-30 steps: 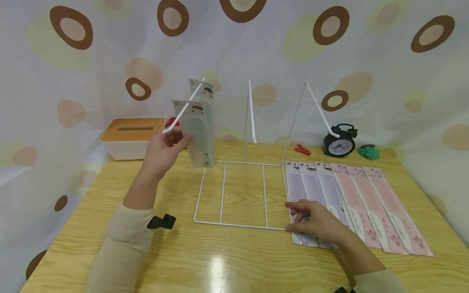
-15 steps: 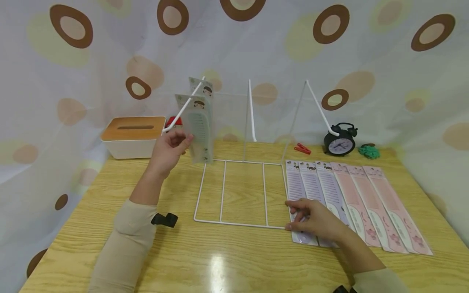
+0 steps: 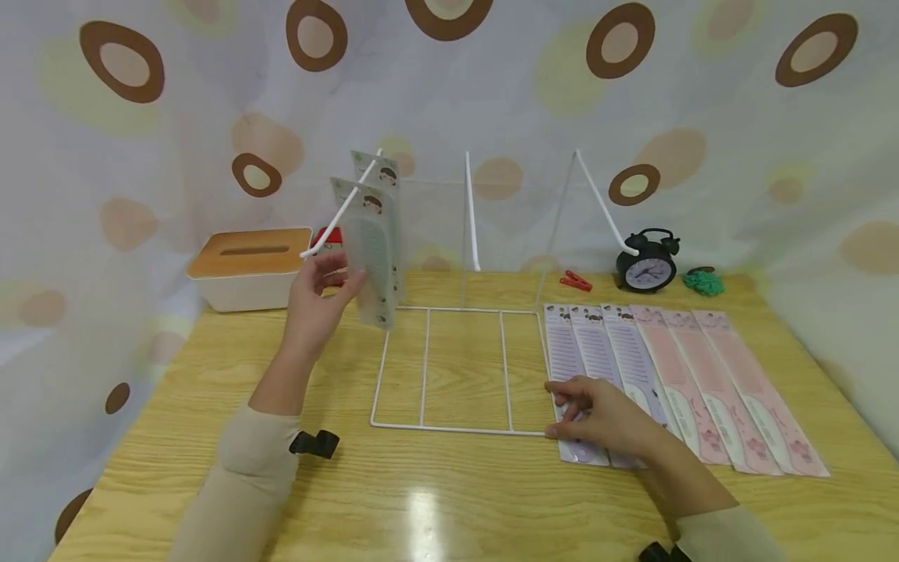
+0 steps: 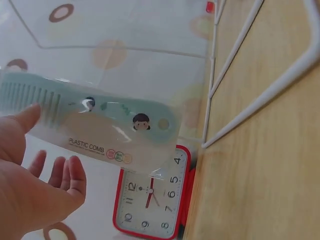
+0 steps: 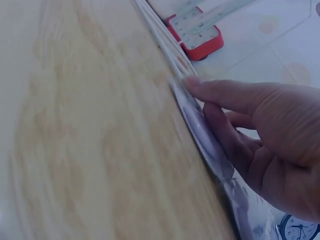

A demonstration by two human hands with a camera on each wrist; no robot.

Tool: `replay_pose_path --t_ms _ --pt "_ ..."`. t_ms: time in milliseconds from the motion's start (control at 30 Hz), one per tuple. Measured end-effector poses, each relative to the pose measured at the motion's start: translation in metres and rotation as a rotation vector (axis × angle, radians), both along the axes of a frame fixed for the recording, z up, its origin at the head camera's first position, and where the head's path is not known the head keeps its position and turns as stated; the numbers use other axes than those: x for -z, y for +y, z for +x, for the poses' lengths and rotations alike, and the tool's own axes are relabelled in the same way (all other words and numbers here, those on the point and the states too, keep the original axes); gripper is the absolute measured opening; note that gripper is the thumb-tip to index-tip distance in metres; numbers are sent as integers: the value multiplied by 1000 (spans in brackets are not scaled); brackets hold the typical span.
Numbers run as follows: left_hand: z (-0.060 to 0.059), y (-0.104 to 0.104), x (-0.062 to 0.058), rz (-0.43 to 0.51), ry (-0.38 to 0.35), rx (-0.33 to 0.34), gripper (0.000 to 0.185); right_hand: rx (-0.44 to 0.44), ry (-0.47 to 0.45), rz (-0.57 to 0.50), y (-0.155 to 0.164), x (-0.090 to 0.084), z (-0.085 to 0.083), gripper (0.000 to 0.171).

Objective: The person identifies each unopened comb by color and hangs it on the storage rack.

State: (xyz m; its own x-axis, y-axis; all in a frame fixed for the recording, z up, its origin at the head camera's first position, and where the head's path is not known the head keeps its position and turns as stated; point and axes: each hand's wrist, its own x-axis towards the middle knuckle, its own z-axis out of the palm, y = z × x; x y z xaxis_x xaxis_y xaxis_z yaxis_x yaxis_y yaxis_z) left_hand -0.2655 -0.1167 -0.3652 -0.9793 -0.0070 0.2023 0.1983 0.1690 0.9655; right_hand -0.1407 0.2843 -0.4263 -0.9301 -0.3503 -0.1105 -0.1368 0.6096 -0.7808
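Pale green packaged comb (image 3: 374, 257) hanging upright on white rack arm (image 3: 342, 212); purple packaged comb (image 3: 570, 375) flat on table.

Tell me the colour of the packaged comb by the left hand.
Pale mint green comb, in clear packaging; the left wrist view shows it best.

The table (image 3: 449, 499) is glossy light wood grain with a glare patch. The rack (image 3: 449, 367) is smooth white coated wire. Comb packs (image 3: 674, 382) are shiny clear plastic over card. The backdrop (image 3: 140, 156) is matt printed cloth; the tissue box (image 3: 246, 265) has a wooden lid
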Motion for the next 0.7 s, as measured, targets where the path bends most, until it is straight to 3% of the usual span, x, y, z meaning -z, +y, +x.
replay_pose_path --t_ms 100,167,233,333,500,633,700 --pt "22 -6 0 0 -18 -32 60 -2 -13 30 2 -9 -3 70" --pt "38 -12 1 -49 -53 2 60 13 31 78 5 -14 -8 65" --pt "53 -19 4 -118 -90 104 58 55 87 140 9 -18 -16 60" --pt "68 -27 12 -208 -143 308 58 103 173 238 16 -20 -33 60" --pt "73 -31 32 -287 -230 564 72 114 96 349 26 -20 -67 84" --pt "71 -29 49 -357 -273 671 81 111 1 412 32 -21 -89 105" --pt "70 -28 55 -380 -279 688 81 89 -20 426 34 -20 -97 111"
